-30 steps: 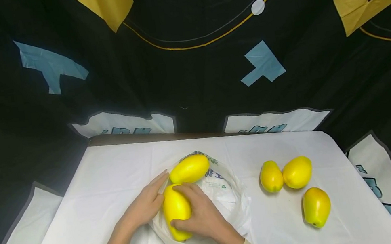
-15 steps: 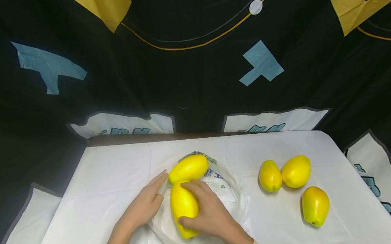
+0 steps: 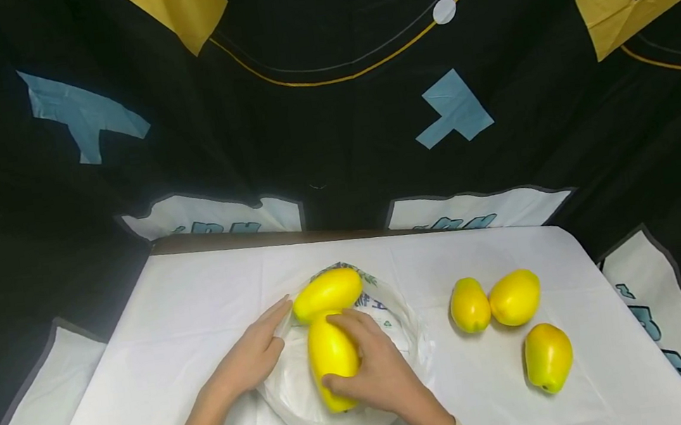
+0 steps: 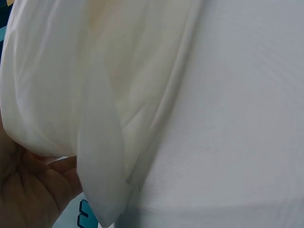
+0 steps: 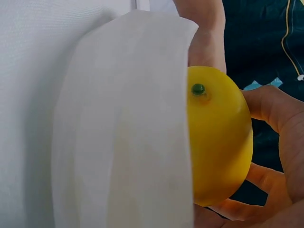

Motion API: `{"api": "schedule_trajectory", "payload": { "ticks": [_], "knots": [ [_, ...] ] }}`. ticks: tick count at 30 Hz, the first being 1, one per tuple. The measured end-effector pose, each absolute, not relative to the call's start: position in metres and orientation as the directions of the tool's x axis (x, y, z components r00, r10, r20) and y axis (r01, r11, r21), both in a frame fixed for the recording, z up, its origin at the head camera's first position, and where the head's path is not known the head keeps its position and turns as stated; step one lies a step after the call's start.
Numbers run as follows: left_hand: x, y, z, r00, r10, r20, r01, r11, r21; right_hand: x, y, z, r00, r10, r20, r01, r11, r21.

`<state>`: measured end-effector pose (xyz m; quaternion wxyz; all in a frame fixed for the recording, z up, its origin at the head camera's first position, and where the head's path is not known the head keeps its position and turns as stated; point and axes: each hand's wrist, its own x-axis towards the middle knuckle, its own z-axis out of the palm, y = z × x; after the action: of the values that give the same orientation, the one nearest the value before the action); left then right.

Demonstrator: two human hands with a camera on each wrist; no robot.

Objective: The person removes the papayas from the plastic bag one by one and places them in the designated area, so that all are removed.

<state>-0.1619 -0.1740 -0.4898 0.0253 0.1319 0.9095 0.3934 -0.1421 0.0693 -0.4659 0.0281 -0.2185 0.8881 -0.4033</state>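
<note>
My right hand point(image 3: 380, 363) grips a yellow papaya point(image 3: 332, 366), thumb on its near left side and fingers over its far end. In the right wrist view, the papaya's green stem end shows past the bag's white wall. Below it is a white plastic bag point(image 3: 295, 416), its mouth spread wide. Another papaya point(image 3: 328, 295) lies crosswise at the bag's far rim, meeting the held one in the head view. At the bag's left side, my left hand point(image 3: 250, 358) rests with fingers extended; in the left wrist view the bag wall point(image 4: 42, 85) hides part of the fingers.
To the right on the white table point(image 3: 197, 294) lie three more papayas: two side by side, a smaller one point(image 3: 469, 305) and a rounder one point(image 3: 516, 297), and a greenish-based one point(image 3: 548, 358) nearer. A dark patterned curtain point(image 3: 332, 142) hangs behind the table.
The right hand has moved a little to the right with the papaya, carrying it away from the left hand and farther over the bag's mouth. The left hand has stayed in place.
</note>
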Motion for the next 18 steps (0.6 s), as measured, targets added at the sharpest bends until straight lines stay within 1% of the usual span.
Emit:
{"api": "schedule_trajectory", "payload": {
  "ticks": [5,18],
  "knots": [
    [-0.163,-0.174,-0.49,-0.96,0.264,0.09,0.248,0.658,0.711,-0.141,0.074,-0.463,-0.906,-0.406,0.118,-0.355,0.579,-0.734],
    [-0.162,-0.172,-0.489,-0.96,0.269,0.084,0.245,0.651,0.719,-0.135,0.09,-0.455,-0.921,-0.374,0.109,-0.324,0.578,-0.749]
  ]
}}
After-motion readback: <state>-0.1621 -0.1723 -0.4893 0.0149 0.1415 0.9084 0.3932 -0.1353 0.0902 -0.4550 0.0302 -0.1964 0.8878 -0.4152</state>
